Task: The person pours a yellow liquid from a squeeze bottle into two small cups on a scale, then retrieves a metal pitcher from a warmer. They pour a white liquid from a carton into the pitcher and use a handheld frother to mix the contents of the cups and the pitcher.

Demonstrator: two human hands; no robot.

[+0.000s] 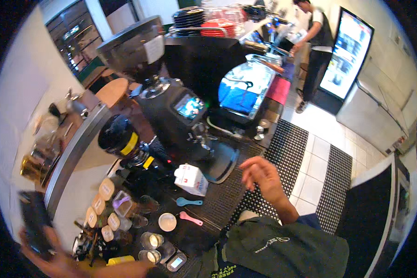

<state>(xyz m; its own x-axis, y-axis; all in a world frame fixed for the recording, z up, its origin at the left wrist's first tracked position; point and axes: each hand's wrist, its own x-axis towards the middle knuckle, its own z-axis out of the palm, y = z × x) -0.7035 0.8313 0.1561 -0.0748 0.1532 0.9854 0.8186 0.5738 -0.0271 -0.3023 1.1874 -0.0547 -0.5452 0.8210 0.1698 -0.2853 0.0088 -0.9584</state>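
Observation:
At the lower left, blurred, my left hand (57, 259) has its fingers around a dark, flat object (36, 220), possibly a phone. My right hand (262, 179) hangs bare above the counter's edge, its fingers loosely curled and apart. Left of it stand a white carton (191, 180) with a cap and a large black coffee grinder (172, 104). Nearer to me lie a blue scoop (189, 202) and a pink scoop (191, 218), beside a small white cup (167, 221). Two glasses with pale contents, including one glass (153, 240), stand by a small digital scale (177, 262).
Several wooden-lidded jars (106, 189) line the left side near a smaller black grinder (120, 137). An espresso machine (243, 87) stands farther back, cups stacked on top. A person (318, 45) works beyond it, near a lit display fridge (347, 52). Perforated black mats (288, 146) cover parts of the floor.

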